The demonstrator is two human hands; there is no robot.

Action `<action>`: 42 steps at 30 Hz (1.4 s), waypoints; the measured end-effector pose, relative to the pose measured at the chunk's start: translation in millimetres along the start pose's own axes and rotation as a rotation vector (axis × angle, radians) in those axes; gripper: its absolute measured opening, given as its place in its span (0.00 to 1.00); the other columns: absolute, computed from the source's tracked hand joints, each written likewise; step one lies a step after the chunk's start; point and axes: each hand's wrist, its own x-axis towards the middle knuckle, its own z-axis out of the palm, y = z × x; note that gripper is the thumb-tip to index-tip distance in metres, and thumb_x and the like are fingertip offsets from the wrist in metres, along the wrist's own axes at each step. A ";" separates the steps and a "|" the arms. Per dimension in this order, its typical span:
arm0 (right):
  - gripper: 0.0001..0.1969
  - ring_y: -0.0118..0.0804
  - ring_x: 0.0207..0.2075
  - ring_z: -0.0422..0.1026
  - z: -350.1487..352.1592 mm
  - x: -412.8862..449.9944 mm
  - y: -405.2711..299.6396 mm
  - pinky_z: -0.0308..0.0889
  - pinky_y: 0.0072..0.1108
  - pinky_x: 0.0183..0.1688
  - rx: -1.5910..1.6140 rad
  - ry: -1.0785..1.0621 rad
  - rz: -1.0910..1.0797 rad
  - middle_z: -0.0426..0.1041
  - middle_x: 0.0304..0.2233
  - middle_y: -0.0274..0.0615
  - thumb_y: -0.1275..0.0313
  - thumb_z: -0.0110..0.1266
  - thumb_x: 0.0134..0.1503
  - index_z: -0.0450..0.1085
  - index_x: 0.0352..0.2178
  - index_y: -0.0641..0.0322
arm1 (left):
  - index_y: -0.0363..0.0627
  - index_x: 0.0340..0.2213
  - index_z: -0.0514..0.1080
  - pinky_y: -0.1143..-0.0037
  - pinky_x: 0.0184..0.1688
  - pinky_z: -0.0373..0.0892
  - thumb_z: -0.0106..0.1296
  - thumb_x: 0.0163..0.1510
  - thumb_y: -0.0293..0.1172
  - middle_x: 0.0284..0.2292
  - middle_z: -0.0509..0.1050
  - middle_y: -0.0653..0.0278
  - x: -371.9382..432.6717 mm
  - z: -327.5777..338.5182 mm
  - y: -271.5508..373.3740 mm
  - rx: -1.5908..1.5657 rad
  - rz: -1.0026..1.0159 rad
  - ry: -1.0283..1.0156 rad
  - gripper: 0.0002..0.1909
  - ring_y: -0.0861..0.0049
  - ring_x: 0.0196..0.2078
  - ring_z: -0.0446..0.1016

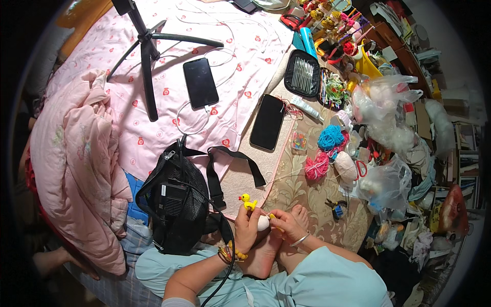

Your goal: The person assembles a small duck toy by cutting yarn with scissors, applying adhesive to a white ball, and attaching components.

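My left hand point(245, 227) pinches a small yellow toy duck point(248, 201) with a red beak, which pokes up above the thumb and fingers. Against the same hand rests a white rounded piece point(263, 223), partly covered by the fingers. Close on its right, my right hand point(289, 225) grips a slim yellow-handled tool point(272, 217), seemingly a crochet hook, whose tip is too small to make out. Pale yarn runs between the fingertips. Both hands are held above my bare feet point(264, 255).
A black mesh bag point(178, 215) with straps and a cable lies left. Beyond are phones point(267, 122) point(200, 83) and a tripod point(147, 57). Yarn balls point(317, 165) point(330, 137), red-handled scissors point(360, 170), pliers point(336, 209), a hook case point(302, 73) and plastic bags point(385, 184) crowd the right.
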 end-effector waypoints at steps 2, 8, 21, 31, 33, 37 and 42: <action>0.12 0.16 0.17 0.57 8.3 -0.5 -4.5 0.52 0.09 0.17 -0.098 0.106 -0.136 0.64 0.22 0.27 0.66 0.51 0.53 0.64 0.36 0.61 | 0.38 0.33 0.61 0.81 0.32 0.68 0.40 0.58 0.29 0.28 0.72 0.61 1.2 0.8 1.8 0.008 -0.016 0.008 0.06 0.80 0.29 0.72; 0.09 0.16 0.24 0.63 -14.4 4.7 -6.7 0.57 0.09 0.25 -0.281 0.026 -0.119 0.67 0.25 0.28 0.68 0.50 0.55 0.67 0.34 0.64 | 0.38 0.33 0.61 0.82 0.27 0.68 0.41 0.57 0.28 0.26 0.72 0.62 5.1 -0.5 3.2 -0.193 -0.107 -0.046 0.06 0.81 0.25 0.71; 0.09 0.16 0.14 0.58 -25.1 4.3 5.4 0.52 0.07 0.15 -0.042 -0.001 -0.011 0.67 0.20 0.31 0.66 0.47 0.56 0.67 0.30 0.62 | 0.39 0.34 0.60 0.80 0.26 0.70 0.41 0.57 0.27 0.25 0.70 0.61 9.0 -1.1 1.0 -0.450 -0.319 -0.101 0.05 0.79 0.23 0.71; 0.11 0.18 0.20 0.63 -1.9 -0.4 0.3 0.58 0.08 0.21 -0.215 0.058 -0.049 0.68 0.23 0.31 0.70 0.52 0.53 0.65 0.35 0.65 | 0.38 0.32 0.61 0.81 0.27 0.68 0.42 0.56 0.27 0.24 0.71 0.62 7.7 -5.2 0.5 -0.017 -0.102 -0.021 0.05 0.80 0.24 0.71; 0.13 0.19 0.23 0.64 1.1 -0.2 6.1 0.60 0.09 0.24 -0.280 0.119 -0.111 0.68 0.26 0.32 0.71 0.54 0.51 0.64 0.37 0.65 | 0.37 0.32 0.61 0.81 0.27 0.67 0.42 0.56 0.26 0.24 0.72 0.62 5.4 -3.6 -1.9 0.055 -0.051 0.010 0.05 0.80 0.25 0.72; 0.20 0.21 0.36 0.66 -6.9 8.2 18.2 0.62 0.13 0.36 -0.320 0.117 -0.193 0.67 0.34 0.32 0.73 0.61 0.45 0.63 0.40 0.66 | 0.36 0.32 0.61 0.81 0.29 0.67 0.43 0.55 0.25 0.24 0.72 0.61 -0.8 1.7 -10.0 0.083 0.088 0.022 0.04 0.80 0.26 0.72; 0.22 0.21 0.36 0.66 -4.9 3.3 8.0 0.62 0.13 0.38 -0.255 0.136 -0.198 0.67 0.35 0.34 0.74 0.60 0.45 0.62 0.42 0.66 | 0.36 0.34 0.61 0.82 0.30 0.68 0.40 0.57 0.25 0.25 0.72 0.61 5.6 -3.1 -7.8 -0.005 0.036 -0.042 0.05 0.80 0.28 0.72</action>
